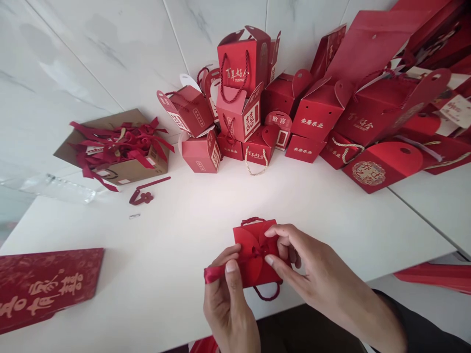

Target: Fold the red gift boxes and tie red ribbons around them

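A small red gift box (253, 233) with a folded petal top and dark red rope handles at two sides lies near the table's front edge. A dark red ribbon (214, 274) runs from a knot or bow at the box's centre to my left hand (231, 304), whose thumb and fingers pinch it at the box's left side. Around the box's right side curves my right hand (305, 260), thumb and index finger apart beside the ribbon knot, fingertips touching the box.
Red gift boxes (243, 63) are stacked along the tiled wall. A cardboard box (150, 166) of red ribbons stands back left, with a loose ribbon flower (146, 197) in front. A red printed box (51, 284) lies at the left, on the white table (165, 255).
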Demonstrator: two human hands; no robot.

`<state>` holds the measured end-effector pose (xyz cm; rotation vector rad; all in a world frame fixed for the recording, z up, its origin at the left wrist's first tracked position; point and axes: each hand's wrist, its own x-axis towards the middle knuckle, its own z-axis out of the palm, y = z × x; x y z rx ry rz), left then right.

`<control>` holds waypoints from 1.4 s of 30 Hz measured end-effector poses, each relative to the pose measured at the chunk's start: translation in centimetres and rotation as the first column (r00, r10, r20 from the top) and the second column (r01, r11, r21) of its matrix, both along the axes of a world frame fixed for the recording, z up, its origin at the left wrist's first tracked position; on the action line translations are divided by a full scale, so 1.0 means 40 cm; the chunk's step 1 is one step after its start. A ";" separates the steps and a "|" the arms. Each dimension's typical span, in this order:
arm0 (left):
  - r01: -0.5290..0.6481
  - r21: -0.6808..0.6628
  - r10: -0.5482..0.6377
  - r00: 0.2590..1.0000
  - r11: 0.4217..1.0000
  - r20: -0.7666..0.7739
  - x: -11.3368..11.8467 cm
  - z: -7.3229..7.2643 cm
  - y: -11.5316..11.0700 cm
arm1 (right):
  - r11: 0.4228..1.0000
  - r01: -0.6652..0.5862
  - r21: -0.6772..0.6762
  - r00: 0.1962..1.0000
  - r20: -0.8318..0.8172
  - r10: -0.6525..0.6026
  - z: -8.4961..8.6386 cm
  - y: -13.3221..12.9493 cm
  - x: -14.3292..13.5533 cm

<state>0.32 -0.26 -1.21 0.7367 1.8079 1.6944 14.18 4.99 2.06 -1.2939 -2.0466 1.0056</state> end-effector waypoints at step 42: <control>0.454 -0.264 -0.520 0.801 0.851 -0.297 -0.039 0.163 0.062 | 0.965 -0.206 0.163 0.965 -0.131 0.228 0.070 0.068 0.006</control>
